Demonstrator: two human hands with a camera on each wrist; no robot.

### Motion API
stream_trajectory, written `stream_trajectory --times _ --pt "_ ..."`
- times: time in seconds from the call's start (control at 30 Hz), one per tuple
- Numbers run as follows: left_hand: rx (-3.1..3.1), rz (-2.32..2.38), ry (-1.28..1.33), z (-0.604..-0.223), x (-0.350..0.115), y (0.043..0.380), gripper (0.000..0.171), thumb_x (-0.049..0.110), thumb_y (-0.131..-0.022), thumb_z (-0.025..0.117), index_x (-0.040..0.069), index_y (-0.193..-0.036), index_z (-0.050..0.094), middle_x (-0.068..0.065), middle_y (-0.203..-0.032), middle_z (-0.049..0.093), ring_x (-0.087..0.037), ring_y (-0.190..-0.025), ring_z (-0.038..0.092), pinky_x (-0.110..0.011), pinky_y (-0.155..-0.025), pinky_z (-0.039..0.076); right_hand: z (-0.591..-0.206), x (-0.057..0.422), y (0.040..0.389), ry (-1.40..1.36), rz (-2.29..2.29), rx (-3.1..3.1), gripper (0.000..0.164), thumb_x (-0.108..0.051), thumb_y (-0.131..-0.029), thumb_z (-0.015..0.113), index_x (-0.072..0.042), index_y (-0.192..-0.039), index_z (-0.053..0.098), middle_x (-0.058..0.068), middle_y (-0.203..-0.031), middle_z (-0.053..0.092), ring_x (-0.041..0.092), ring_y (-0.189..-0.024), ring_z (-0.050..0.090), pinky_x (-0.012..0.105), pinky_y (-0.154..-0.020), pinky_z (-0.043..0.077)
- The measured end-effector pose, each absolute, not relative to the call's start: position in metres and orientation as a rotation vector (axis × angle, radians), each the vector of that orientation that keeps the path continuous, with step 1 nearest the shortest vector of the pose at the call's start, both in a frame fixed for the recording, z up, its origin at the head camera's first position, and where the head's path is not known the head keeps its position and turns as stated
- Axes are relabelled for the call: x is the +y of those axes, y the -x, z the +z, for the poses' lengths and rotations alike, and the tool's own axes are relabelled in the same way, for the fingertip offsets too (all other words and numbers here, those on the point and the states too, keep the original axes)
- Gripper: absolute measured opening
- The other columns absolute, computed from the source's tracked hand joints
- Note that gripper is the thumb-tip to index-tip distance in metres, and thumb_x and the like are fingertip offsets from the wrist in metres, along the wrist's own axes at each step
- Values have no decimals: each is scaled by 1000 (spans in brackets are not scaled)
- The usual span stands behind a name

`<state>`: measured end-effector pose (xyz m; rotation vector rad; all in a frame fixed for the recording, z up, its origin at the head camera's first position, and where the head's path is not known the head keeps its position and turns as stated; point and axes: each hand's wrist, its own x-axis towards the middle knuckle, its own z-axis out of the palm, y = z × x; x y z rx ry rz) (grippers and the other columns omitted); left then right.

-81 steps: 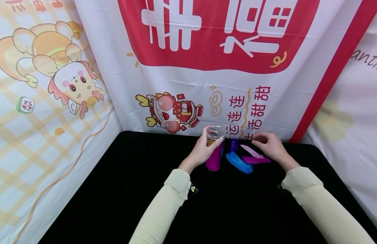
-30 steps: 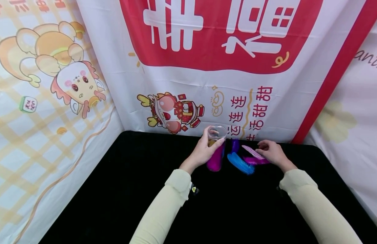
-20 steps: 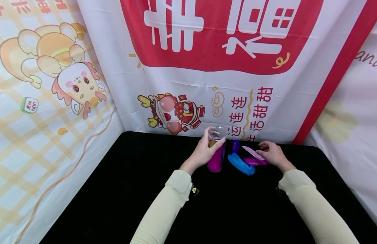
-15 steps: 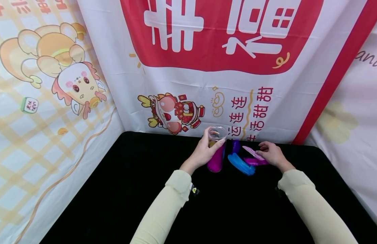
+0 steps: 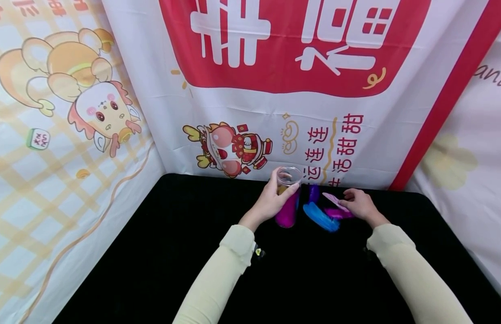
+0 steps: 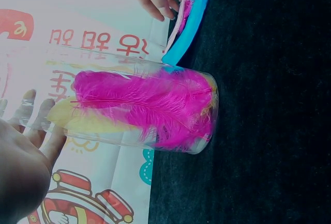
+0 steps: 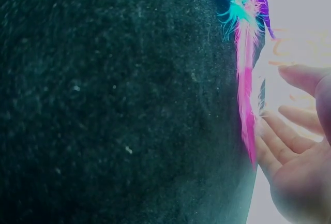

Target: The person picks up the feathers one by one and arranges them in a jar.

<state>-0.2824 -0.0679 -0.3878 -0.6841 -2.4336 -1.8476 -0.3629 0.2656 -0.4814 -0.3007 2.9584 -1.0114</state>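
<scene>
My left hand (image 5: 268, 201) grips a clear, open-topped plastic cup (image 5: 291, 176) from the side, upright on the black table. Inside are a bright magenta feather (image 6: 139, 100) and a yellow feather (image 6: 98, 120). To the right, my right hand (image 5: 359, 204) is low over a small group of loose feathers, its fingertips pinching the edge of a pale pink feather (image 5: 333, 199). Beneath that one lies a magenta feather (image 5: 335, 212). A blue feather (image 5: 321, 217) lies in front of it and a purple feather (image 5: 313, 193) behind.
The black cloth-covered table (image 5: 218, 270) meets a printed white and red curtain (image 5: 242, 103) right behind the cup and feathers. Another patterned curtain (image 5: 60, 189) hangs along the left side, and a white one (image 5: 469, 189) along the right.
My right hand has come down and slightly toward me onto the pale pink feather, which now looks narrower, turned more edge-on. My left hand and the cup stay in place.
</scene>
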Motion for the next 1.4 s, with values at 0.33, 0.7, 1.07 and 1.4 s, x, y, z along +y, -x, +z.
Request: stream_trajectory --times 0.33,0.7,1.07,1.4 --pt "-2396 -1874 674 -420 -65 307 66 37 -104 61 16 -156 26 -8 -143 51 -25 -136 48 -52 -118 32 -484 260 364 288 -1008 2962 44 -17 -94 70 15 -123 61 22 -103 73 35 -100 66 52 -91 50" --pt "-2361 -1817 715 -421 -63 308 69 37 -103 61 9 -154 25 -6 -139 53 -22 -128 52 -55 -115 36 -487 260 366 277 -958 2977 30 -12 -90 71 7 -113 71 15 -95 74 30 -93 66 47 -83 53" --pt "-2376 -1824 696 -420 -63 307 65 39 -103 61 16 -153 27 -4 -139 53 -20 -128 52 -52 -115 37 -485 265 363 274 -965 2985 18 -13 -92 72 1 -103 76 13 -95 75 28 -92 65 44 -80 53" --pt "-2394 -1822 682 -422 -65 307 64 40 -103 60 18 -154 27 -11 -144 51 -18 -129 51 -44 -114 39 -486 275 358 120 -1160 2928 17 -14 -94 71 -1 -104 77 15 -103 74 25 -93 63 30 -73 51"
